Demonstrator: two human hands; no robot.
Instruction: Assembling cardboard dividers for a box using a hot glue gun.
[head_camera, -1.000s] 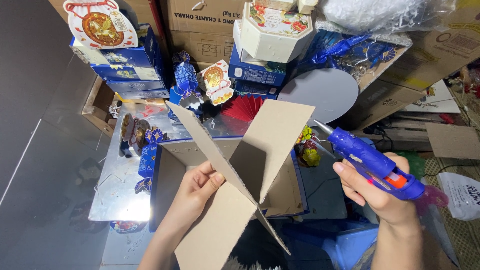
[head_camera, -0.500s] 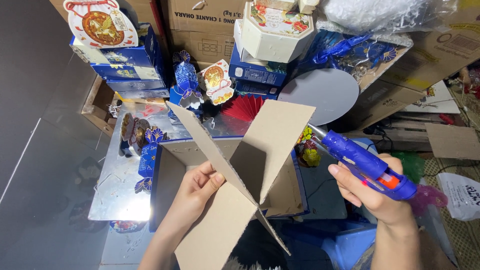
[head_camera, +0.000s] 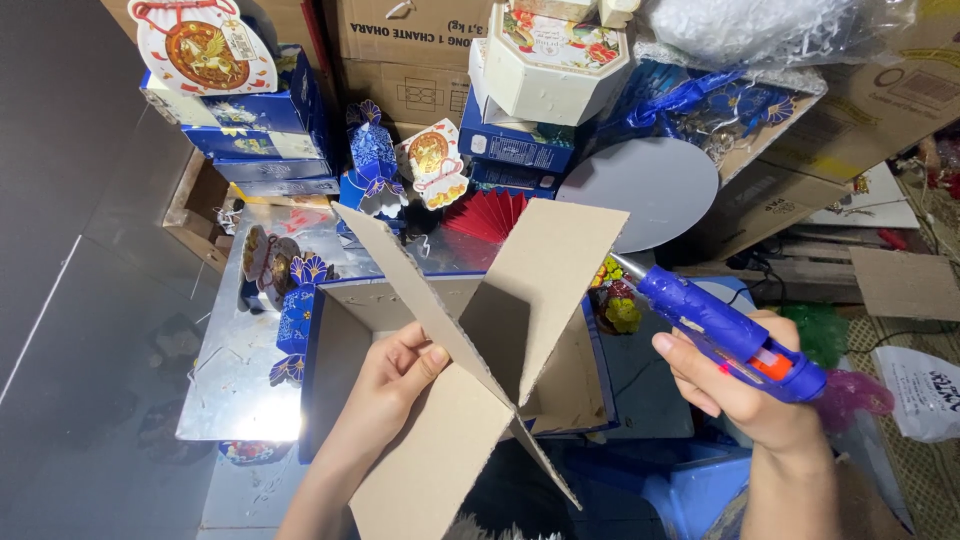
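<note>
My left hand grips a cross-shaped cardboard divider made of two slotted brown panels, holding it up above an open blue-edged box. My right hand is wrapped around a blue glue gun with an orange trigger. Its metal nozzle points left and sits just off the right edge of the divider's upper panel.
A shiny silver board lies under the box. Behind stand stacked blue gift boxes, an octagonal white box, a red paper fan, a grey round board and brown cartons. Flat cardboard lies at right.
The glue gun has shifted slightly left, bringing its nozzle nearer the divider's right edge. My left hand and the divider have stayed nearly still.
</note>
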